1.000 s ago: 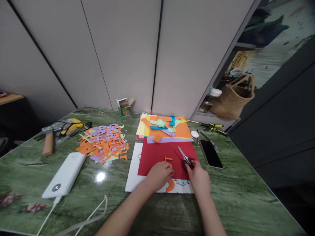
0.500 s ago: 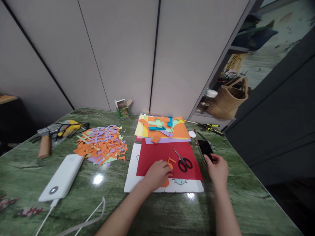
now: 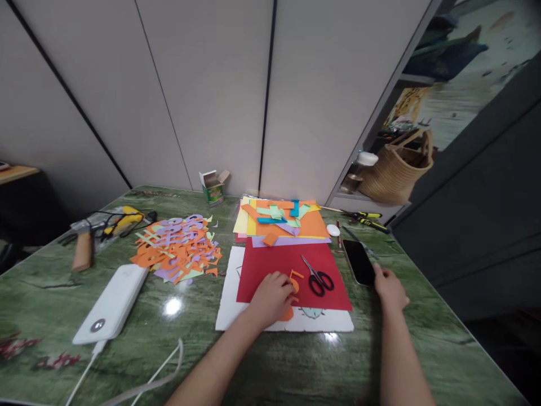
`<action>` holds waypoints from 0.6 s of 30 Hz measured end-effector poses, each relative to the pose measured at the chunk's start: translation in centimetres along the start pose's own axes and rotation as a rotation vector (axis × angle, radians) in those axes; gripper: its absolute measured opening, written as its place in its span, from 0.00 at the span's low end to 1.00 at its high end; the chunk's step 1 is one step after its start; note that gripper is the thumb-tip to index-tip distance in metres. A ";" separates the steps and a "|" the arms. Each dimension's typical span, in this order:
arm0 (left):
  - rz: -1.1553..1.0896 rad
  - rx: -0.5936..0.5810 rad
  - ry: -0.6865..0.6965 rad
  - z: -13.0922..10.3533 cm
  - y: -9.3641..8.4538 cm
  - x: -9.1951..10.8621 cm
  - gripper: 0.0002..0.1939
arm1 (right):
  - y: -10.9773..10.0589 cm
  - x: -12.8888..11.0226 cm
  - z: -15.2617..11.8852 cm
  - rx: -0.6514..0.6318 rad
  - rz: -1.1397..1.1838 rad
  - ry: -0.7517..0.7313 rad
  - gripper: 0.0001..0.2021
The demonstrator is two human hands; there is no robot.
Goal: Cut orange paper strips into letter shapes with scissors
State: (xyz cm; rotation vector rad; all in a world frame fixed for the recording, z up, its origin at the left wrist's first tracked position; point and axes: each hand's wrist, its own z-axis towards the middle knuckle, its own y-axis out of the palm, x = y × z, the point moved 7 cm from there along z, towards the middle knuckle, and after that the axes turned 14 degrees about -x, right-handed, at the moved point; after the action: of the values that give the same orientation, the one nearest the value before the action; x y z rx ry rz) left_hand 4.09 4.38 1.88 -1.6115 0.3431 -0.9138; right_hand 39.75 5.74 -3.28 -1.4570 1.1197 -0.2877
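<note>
Resting palm-down on the red sheet (image 3: pixel 262 259), L hand (image 3: pixel 273 297) has fingers bent & close together at the orange paper cutouts (image 3: pixel 295 286); can't tell if it pinches any. R hand (image 3: pixel 389 290) is at the smartphone's (image 3: pixel 358 262) near R corner, fingers bunched narrow; can't tell if it grips. Smartphone lies flat, dark screen up, R of the red sheet, twd the table's (image 3: pixel 203 349) R edge. Scissors (image 3: pixel 315 283) lie on the red sheet's R half, btwn cutouts & phone, tips twd far edge. White sheet (image 3: pixel 229 290) w/ drawn lines sticks out from under red one along L & near sides. Stack of coloured sheets (image 3: pixel 315 225), paper strips on top, is nr table's far edge. Scrap pile (image 3: pixel 180 251) sits L of it; white power bank (image 3: pixel 112 304) is nearer the near L corner, hammer (image 3: pixel 83 252) nr L edge. Small open box (image 3: pixel 213 193) stands by far edge.
</note>
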 end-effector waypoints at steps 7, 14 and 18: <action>0.018 -0.015 -0.007 0.1 0.3 -0.1 0.10 | 0.1 -0.1 0.7 -0.102 0.032 -0.049 0.26; 0.030 -0.025 -0.014 0.3 0.5 -0.3 0.10 | 0.1 -0.3 0.5 -0.062 0.018 -0.098 0.24; 0.038 -0.028 -0.015 0.3 0.6 -0.3 0.09 | 0.3 -0.2 0.6 -0.064 -0.003 -0.106 0.26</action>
State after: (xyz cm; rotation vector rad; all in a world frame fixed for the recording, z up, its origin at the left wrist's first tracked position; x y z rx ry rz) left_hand 4.22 4.66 1.24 -1.6311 0.3759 -0.8712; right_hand 39.96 6.33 -3.67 -1.5126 1.0488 -0.1759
